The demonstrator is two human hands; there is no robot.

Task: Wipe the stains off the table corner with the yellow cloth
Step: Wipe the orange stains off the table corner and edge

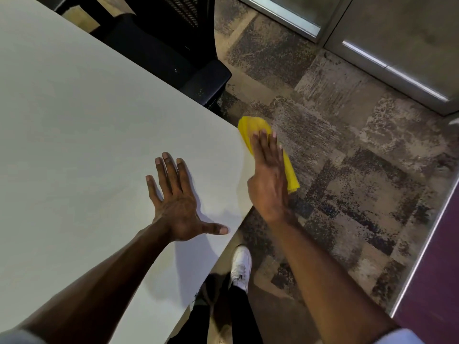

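Fingers [267, 145] of the right hand [269, 180] are lying straight and close together, pressing flat on the folded yellow cloth [250, 126] rather than gripping it. That cloth is sitting at the rounded corner of the pale grey-white smooth counter [74, 120], draped over the edge, with one end showing beyond the fingertips and the other end hanging out below the hand's outer side, over the floor. Whether any stain is lying under the cloth cannot be told. On the counter, just beside the right hand, the left hand [177, 207] is resting palm down with its fingers [169, 170] spread apart and the thumb pointing towards the counter edge, holding nothing. Behind the counter's far edge a black mesh-backed office chair [173, 45] is standing tucked close. Below the near edge a white sneaker [240, 266] and a dark trouser leg are showing on the mottled grey-and-brown carpet tiles [347, 170].
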